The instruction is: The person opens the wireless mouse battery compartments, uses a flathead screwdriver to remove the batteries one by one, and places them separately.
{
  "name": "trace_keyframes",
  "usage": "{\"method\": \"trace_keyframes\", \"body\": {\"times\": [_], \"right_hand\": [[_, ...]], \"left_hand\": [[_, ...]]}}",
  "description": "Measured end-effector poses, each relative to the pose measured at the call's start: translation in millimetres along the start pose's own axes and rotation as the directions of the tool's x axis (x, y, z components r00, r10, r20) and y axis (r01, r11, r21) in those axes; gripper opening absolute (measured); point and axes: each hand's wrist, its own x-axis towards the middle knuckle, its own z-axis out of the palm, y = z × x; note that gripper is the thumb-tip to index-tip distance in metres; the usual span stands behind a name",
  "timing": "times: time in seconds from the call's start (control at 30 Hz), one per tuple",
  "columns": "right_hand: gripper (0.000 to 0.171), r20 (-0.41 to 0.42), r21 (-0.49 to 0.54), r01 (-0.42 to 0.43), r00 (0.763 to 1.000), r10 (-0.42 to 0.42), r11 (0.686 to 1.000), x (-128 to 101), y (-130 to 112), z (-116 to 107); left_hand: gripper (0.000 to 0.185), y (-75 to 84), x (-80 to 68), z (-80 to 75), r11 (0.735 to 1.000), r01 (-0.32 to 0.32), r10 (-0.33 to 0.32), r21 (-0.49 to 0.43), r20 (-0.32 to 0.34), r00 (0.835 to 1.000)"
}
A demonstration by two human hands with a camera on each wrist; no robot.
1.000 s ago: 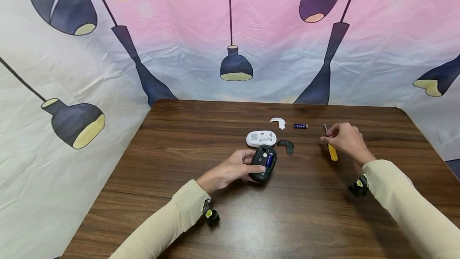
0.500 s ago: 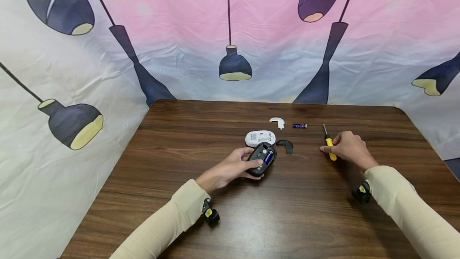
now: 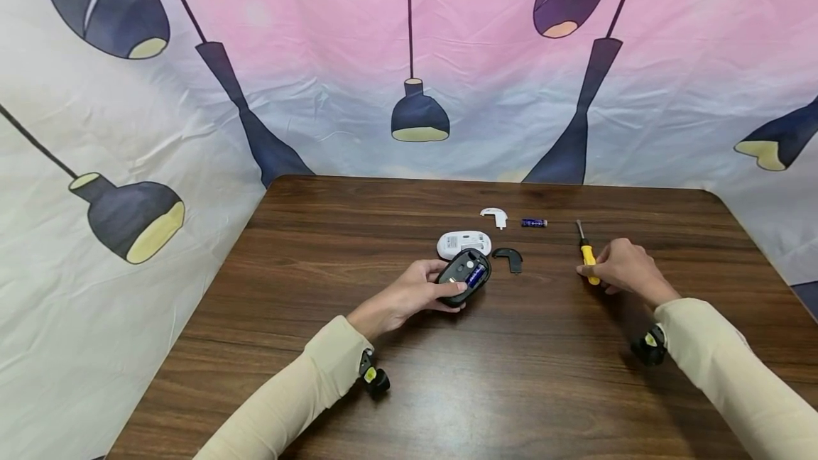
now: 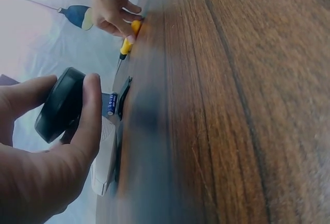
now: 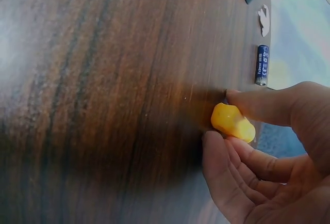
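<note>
My left hand point(image 3: 417, 291) holds a black computer mouse point(image 3: 456, 273) with its underside turned up, thumb across it. A blue battery point(image 3: 476, 275) sits in the mouse's uncovered battery bay. In the left wrist view, the black mouse point(image 4: 61, 105) is pinched between thumb and fingers, clear of the table. Over to the right, a screwdriver point(image 3: 588, 256) with a yellow handle and dark shaft lies pointing away. My right hand point(image 3: 628, 270) has its thumb and fingertips around that handle. The right wrist view shows the yellow handle end point(image 5: 227, 118) between thumb and fingers.
A white mouse point(image 3: 455, 243) lies underside up just beyond the black one. Near it are a black battery cover point(image 3: 513, 259), a white battery cover point(image 3: 498, 216) and a loose blue battery point(image 3: 534, 223). The wooden table point(image 3: 319, 233) ends at a printed cloth backdrop point(image 3: 345, 119).
My right hand has moved down from the screwdriver's shaft to its handle. The left hand has tilted the black mouse and shifted it slightly away from me.
</note>
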Motion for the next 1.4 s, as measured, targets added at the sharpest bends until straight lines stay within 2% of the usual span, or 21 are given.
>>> {"method": "trace_keyframes", "body": {"times": [0.27,0.4,0.63,0.93,1.2,1.4], "right_hand": [[0.03,0.011,0.035,0.015,1.0,-0.016,0.999,-3.7,3.2,-4.0],[0.033,-0.036,-0.009,0.059,0.998,-0.059,0.998,-6.9,4.9,-11.9],[0.033,-0.135,-0.064,0.139,0.98,-0.146,0.988,-10.9,0.8,-28.1],[0.03,-0.202,-0.09,0.215,0.952,-0.23,0.972,-13.8,-16.2,-33.8],[0.025,-0.249,-0.106,0.313,0.911,-0.33,0.944,-17.8,-37.2,-31.7],[0.019,-0.294,-0.131,0.403,0.857,-0.424,0.906,-23.2,-55.3,-27.5]], "left_hand": [[0.051,2.4,1.2,-0.7,0.997,-0.022,0.024,-0.07,0.027,0.999],[0.052,3.9,1.0,-1.3,0.998,-0.034,0.035,-0.043,0.021,0.999],[0.049,5.7,3.3,-3.4,0.999,-0.038,0.036,-0.033,-0.035,0.999],[0.049,8.0,1.9,-2.9,0.995,-0.04,0.038,-0.091,-0.017,0.999],[0.045,7.7,3.2,-3.2,0.995,-0.05,0.046,-0.086,-0.045,0.998],[0.046,8.1,3.4,-3.6,0.993,-0.063,0.058,-0.101,-0.047,0.997]]}}
